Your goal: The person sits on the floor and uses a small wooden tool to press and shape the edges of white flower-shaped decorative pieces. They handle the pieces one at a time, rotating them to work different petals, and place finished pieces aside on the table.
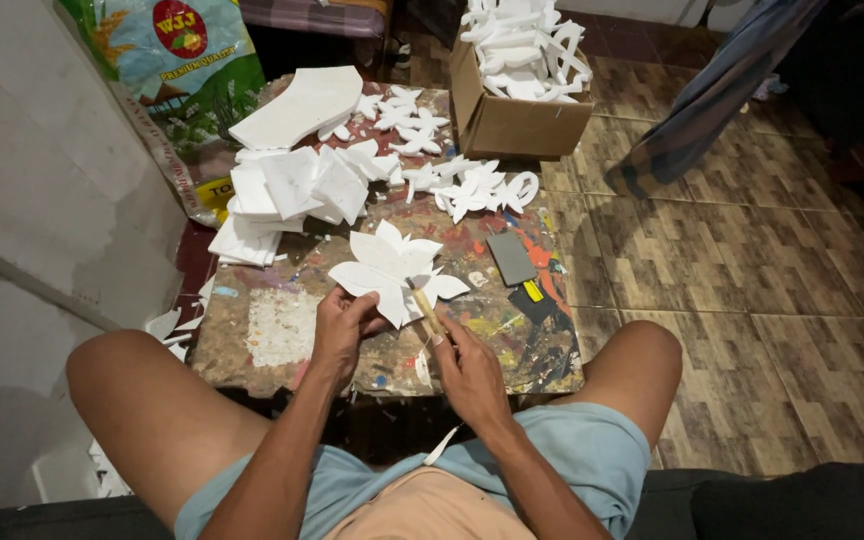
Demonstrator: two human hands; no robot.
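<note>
- Holding a white foam leaf cutout (389, 265) over the paint-stained desk (282, 335), the left hand (344, 322) has its fingers closed on the lower edge of the piece.
- Right hand (469, 372): grip closed on a slim, tan-handled tool (426, 311), probably a craft knife; the blade end is too small to confirm. The tool tip meets the cutout near its base, between two lobes.
- Position of the workpiece: raised slightly above the near half of the desk, directly in front of the person, tilted toward the camera.
- Finished stock, as judged from the layout: a group of small white cut shapes (467, 188) lies on the far half of the desk, and a cardboard box (512, 125) on the floor just beyond the desk is filled above its rim with similar white pieces.
- Remaining stock, as judged from the layout: a stack of uncut white foam sheets (287, 190) sits at the far left of the desk, with a larger slab (297, 105) behind it. A good share of material appears not yet shaped.
- Other items: a grey rectangular block (511, 258) and a small yellow object (533, 291) rest on the desk to the right of the cutout. White offcuts (174, 328) lie on the floor at the left edge of the desk.
- A printed sack (177, 70) leans against the wall at far left.
</note>
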